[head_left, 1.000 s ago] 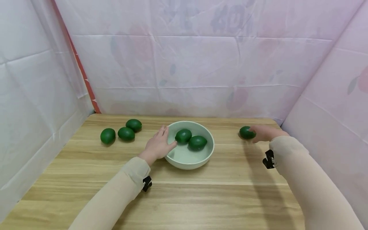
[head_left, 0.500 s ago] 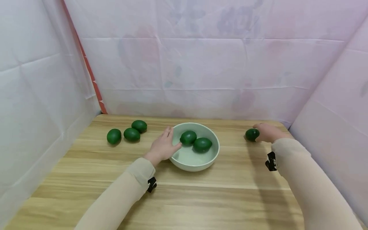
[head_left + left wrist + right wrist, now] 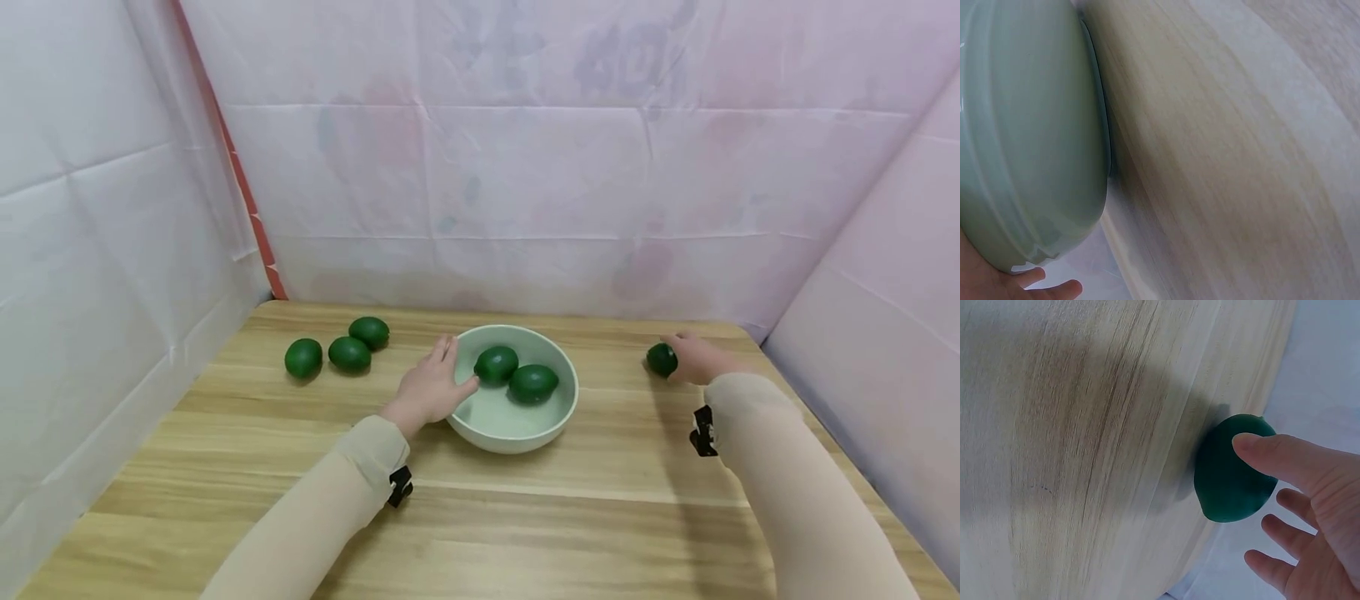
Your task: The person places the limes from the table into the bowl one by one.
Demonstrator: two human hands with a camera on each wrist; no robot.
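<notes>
Green and egg-shaped, the lime (image 3: 662, 359) lies on the wooden table (image 3: 570, 508) near its far right corner, well apart from the bowl (image 3: 564, 402). The right hand (image 3: 697, 358) touches it: in the right wrist view the thumb (image 3: 1285, 459) lies across the top of the lime (image 3: 1232, 470) while the other fingers (image 3: 1279, 567) stay loosely spread and clear of it, so the hand rests on the fruit rather than closing round it. The lime's long axis seems to run roughly along the table's far edge, with a small pointed tip at one end, though the angle is too steep to be sure. The left hand (image 3: 431, 388) lies with straight fingers against the bowl's left rim; the left wrist view shows only the bowl's pale green wall (image 3: 1029, 137) and fingertips (image 3: 1054, 289) beneath it. Two limes (image 3: 516, 375) sit in the bowl, touching each other. Three more limes (image 3: 337, 350) lie in a loose group on the table to the left.
</notes>
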